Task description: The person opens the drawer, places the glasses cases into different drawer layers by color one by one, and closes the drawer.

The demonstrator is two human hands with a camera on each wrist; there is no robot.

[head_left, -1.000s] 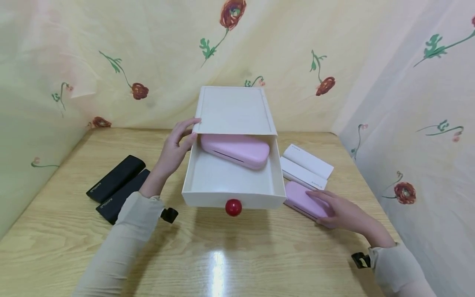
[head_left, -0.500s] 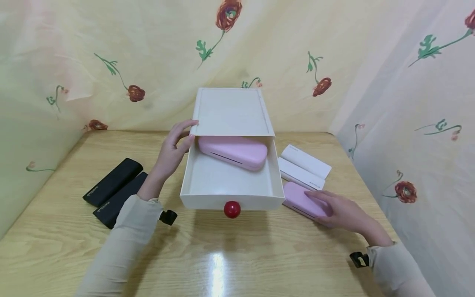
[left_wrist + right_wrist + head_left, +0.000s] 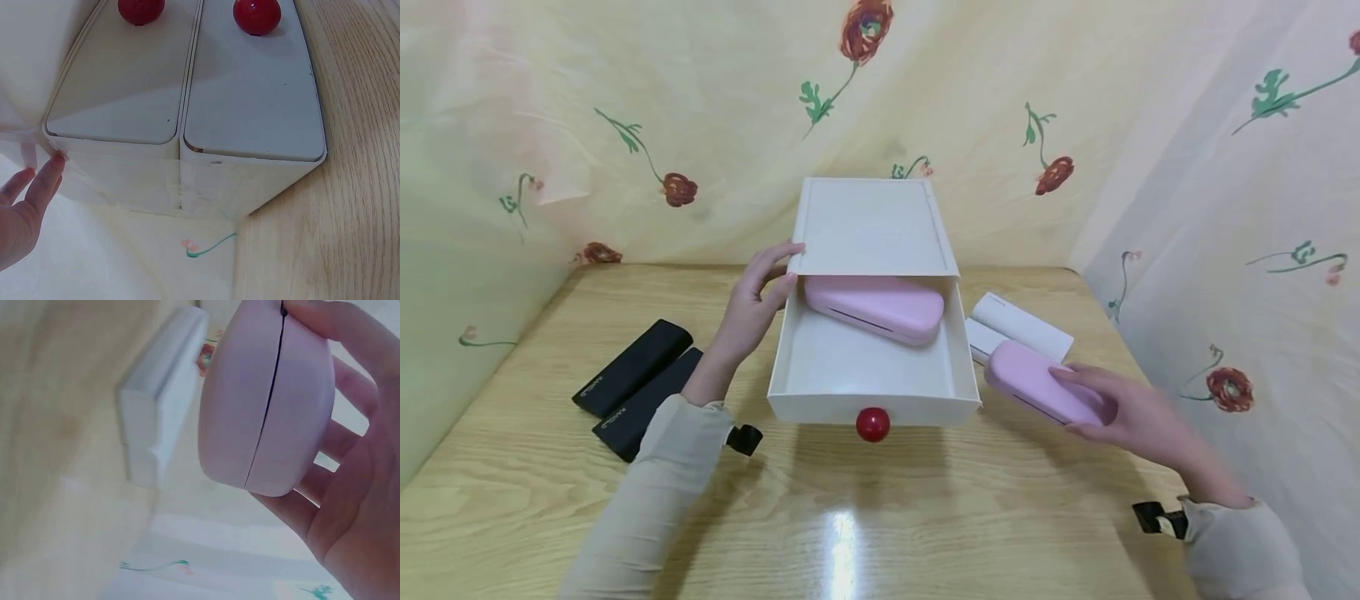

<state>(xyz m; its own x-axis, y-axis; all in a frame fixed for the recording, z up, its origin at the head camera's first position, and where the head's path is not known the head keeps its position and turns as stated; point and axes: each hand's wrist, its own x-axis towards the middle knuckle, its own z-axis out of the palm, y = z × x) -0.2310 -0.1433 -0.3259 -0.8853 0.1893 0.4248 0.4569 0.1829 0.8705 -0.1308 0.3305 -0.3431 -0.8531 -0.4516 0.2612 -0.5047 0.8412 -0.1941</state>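
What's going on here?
A person's right hand grips a pink case, apparently clear of the table, to the right of a white drawer unit. The left hand touches the unit's left side near the front. The top drawer is pulled open, with another pink case lying toward its back; the two drawers below are shut. Two white cases lie on the table right of the unit, two black cases on the left.

Right pink case (image 3: 1037, 379) lifted, partly hiding nearer white case (image 3: 983, 336)
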